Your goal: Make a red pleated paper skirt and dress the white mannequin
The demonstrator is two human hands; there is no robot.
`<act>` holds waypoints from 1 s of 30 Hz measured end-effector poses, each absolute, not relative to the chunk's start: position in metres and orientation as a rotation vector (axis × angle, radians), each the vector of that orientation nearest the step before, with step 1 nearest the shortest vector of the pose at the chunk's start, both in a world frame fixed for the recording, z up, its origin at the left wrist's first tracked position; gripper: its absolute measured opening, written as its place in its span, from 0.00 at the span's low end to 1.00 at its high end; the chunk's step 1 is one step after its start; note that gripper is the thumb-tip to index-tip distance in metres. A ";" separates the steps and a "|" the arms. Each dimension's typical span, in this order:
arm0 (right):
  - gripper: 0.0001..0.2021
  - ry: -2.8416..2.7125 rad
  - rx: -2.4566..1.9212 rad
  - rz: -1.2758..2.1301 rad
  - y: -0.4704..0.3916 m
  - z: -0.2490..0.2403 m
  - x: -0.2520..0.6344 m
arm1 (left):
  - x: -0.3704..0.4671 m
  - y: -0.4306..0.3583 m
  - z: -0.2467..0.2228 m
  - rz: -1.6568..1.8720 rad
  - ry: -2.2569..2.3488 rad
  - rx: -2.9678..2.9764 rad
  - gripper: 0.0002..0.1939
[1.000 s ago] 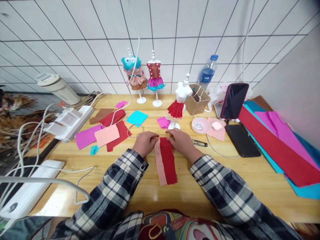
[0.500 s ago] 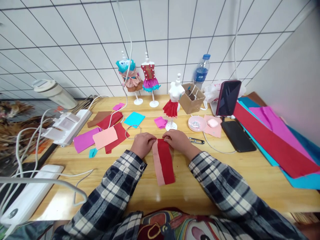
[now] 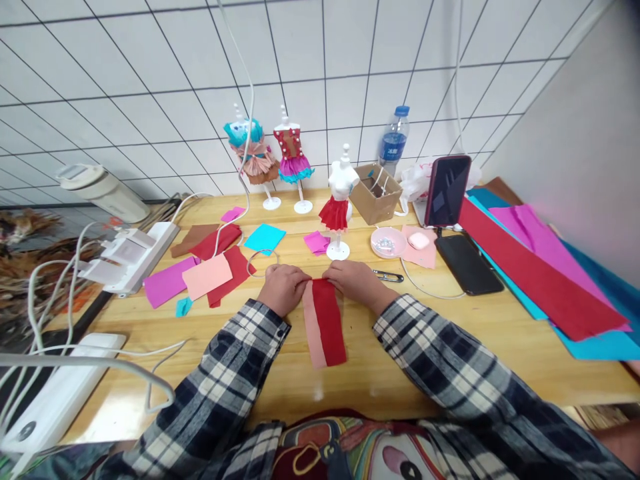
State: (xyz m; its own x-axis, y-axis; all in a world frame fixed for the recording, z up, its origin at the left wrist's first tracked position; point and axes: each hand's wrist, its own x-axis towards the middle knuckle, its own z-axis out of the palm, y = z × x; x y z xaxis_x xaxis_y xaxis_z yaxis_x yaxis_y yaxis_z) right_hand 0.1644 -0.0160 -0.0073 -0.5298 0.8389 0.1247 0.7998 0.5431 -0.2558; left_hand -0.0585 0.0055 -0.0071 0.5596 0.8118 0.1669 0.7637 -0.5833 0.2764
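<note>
A red paper strip (image 3: 331, 327) lies over a pink paper strip (image 3: 313, 333) on the wooden table, the pink showing along its left side. My left hand (image 3: 284, 288) pinches the top left corner of the layered strips. At the top right corner my right hand (image 3: 357, 283) has its fingers closed on the same strips. Just behind the hands stands a small white mannequin (image 3: 343, 180) in a red pleated skirt (image 3: 335, 212). Black-handled snips (image 3: 389, 276) lie right of my right hand, partly hidden by it.
Two dressed mannequins (image 3: 295, 153) stand at the back. A cardboard box (image 3: 376, 195), bead dish (image 3: 388, 243), phone (image 3: 470, 264) and long coloured sheets (image 3: 535, 267) are on the right. Paper pieces (image 3: 207, 276), cables and a power strip (image 3: 145, 257) lie left.
The camera view has shifted slightly, moving the background objects left in the picture. Both hands keep their hold at the top edge of the strips, their fingers slightly shifted.
</note>
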 end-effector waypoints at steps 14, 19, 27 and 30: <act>0.16 -2.599 -1.387 0.121 -0.028 0.001 0.180 | -0.062 -0.012 0.004 0.272 1.195 2.919 0.15; 0.20 -2.559 -1.300 0.006 -0.035 0.005 0.162 | -0.064 -0.015 0.003 0.248 1.184 2.953 0.15; 0.19 -2.560 -1.463 0.119 -0.034 0.000 0.178 | -0.066 -0.014 0.001 0.313 1.185 3.043 0.14; 0.16 -2.394 -1.537 0.233 -0.031 0.005 0.173 | -0.066 -0.015 0.001 0.330 1.178 3.068 0.13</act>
